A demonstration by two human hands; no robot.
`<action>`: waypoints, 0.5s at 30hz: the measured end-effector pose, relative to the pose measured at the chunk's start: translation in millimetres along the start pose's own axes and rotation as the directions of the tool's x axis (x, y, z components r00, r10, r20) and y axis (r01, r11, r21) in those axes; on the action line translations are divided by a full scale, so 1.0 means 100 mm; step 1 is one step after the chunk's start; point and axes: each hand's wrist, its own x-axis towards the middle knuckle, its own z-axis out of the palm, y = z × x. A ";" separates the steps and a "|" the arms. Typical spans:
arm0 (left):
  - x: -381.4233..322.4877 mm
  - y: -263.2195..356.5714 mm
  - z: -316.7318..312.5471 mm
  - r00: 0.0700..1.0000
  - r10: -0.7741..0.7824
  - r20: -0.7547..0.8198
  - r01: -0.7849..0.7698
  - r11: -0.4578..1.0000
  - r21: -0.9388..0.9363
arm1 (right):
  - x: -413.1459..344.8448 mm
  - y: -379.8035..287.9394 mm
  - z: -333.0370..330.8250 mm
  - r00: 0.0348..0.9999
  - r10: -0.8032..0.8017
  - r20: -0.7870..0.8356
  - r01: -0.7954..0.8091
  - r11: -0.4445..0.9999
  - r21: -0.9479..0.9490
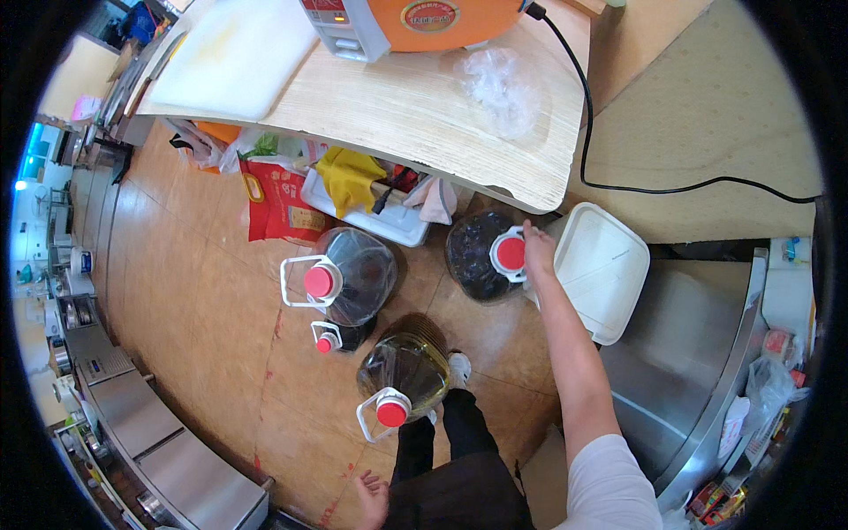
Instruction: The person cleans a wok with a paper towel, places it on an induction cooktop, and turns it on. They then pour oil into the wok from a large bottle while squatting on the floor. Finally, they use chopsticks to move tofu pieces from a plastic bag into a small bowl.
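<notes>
My right hand (538,250) grips the white handle of a large clear plastic jug (478,262) with a red cap and dark contents, standing on the floor below the table corner. Hanging low beside my leg, my left hand (372,497) is loosely curled with nothing visible in it. A jug of yellowish oil (404,368) stands by my feet, its cap red and its handle white. Left of the dark jug is another big clear jug (361,275), apparently mostly empty. A smaller dark bottle (354,336) with a red cap stands close against it.
Overhead, the wooden table (397,112) holds an orange appliance (450,23), a clear plastic bag (503,89) and a white cutting board (232,59). A red bag (281,205) and white tray (404,225) sit below. Rightward are a white lidded bin (603,271) and steel cabinet (676,358).
</notes>
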 end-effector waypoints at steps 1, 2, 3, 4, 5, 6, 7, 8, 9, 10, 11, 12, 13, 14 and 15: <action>-0.04 0.01 -0.04 0.999 -0.046 -0.006 0.046 0.998 -0.044 | 0.10 -0.01 0.01 1.000 -0.014 -0.009 0.015 0.999 0.035; 0.10 -0.22 -0.11 0.998 0.011 -0.058 -0.009 1.000 0.029 | 0.21 -0.05 -0.02 0.999 -0.029 -0.032 0.031 0.996 0.078; 0.22 -0.24 -0.13 0.999 0.030 -0.021 -0.029 0.998 0.049 | 0.31 -0.08 -0.03 0.990 -0.131 -0.053 0.129 0.991 -0.026; 0.33 -0.16 -0.13 0.999 0.044 0.020 -0.045 0.997 0.070 | 0.34 -0.12 -0.07 0.993 -0.101 -0.056 0.097 0.993 -0.069; 0.43 -0.05 -0.09 0.997 0.057 0.053 -0.061 0.994 0.085 | 0.35 -0.18 -0.08 0.996 -0.073 -0.052 0.067 0.992 -0.110; 0.55 0.09 0.02 0.994 0.091 0.054 -0.093 0.995 0.034 | 0.38 -0.21 -0.15 0.998 -0.065 -0.019 0.062 0.986 -0.152; 0.66 0.21 0.13 0.992 0.118 0.044 -0.117 0.993 -0.017 | 0.27 -0.29 -0.15 0.998 -0.050 0.024 0.054 0.979 -0.196; 0.84 0.22 0.24 0.996 0.083 0.040 -0.081 0.996 -0.034 | 0.12 -0.36 -0.24 0.989 0.097 0.111 -0.061 0.955 -0.290; 0.99 0.28 0.33 0.998 0.052 0.045 -0.049 0.998 -0.049 | -0.13 -0.38 -0.30 0.994 -0.061 0.087 0.086 0.943 -0.321; 1.02 0.52 0.43 0.997 0.031 0.072 -0.023 0.993 -0.113 | -0.40 -0.35 -0.37 0.972 -0.223 0.072 0.234 0.905 -0.356; 1.05 0.73 0.50 0.995 0.014 0.103 0.004 0.985 -0.172 | -0.66 -0.28 -0.49 0.923 -0.380 0.057 0.371 0.842 -0.392; 1.15 0.81 0.47 0.989 -0.058 0.138 0.076 0.989 -0.130 | -0.93 -0.17 -0.66 0.915 -0.396 0.073 0.390 0.830 -0.399; 1.31 0.85 0.42 0.977 -0.126 0.170 0.143 0.986 -0.087 | -1.21 -0.04 -0.84 0.906 -0.415 0.087 0.413 0.816 -0.404; 1.42 0.87 0.40 0.960 -0.195 0.199 0.207 0.978 -0.040 | -1.51 0.13 -1.00 0.939 -0.331 0.091 0.341 0.865 -0.368; 1.45 0.88 0.48 0.968 -0.065 0.241 0.056 0.997 0.047 | -1.83 0.35 -1.14 0.956 -0.264 0.129 0.293 0.889 -0.351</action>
